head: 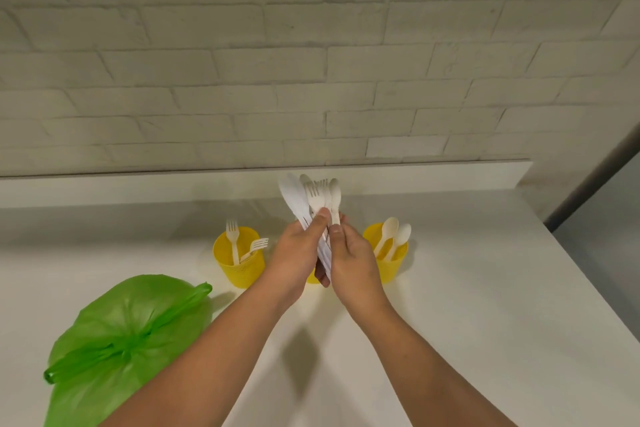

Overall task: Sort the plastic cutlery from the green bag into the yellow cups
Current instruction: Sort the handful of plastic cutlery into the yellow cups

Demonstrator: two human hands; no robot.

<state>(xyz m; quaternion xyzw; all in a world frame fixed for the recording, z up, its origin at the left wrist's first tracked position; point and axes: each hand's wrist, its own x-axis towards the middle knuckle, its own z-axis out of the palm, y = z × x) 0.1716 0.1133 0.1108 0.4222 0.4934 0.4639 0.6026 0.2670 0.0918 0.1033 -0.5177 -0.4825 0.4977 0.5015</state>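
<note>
Both hands, left hand (298, 246) and right hand (349, 253), pinch one mixed cutlery bundle (311, 199) near the counter's (485, 288) back edge; pulling one piece could spill others beside the cups.

A white counter (485, 288) stands against a white-painted brick wall (277, 62).

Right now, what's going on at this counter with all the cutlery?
A person is sorting plastic cutlery. Both hands, left and right, hold a mixed bunch of knives, forks and spoons above the white counter. The left yellow cup has two forks, the right yellow cup two spoons. A third cup is mostly hidden behind the hands. The green bag lies at the left.
</note>
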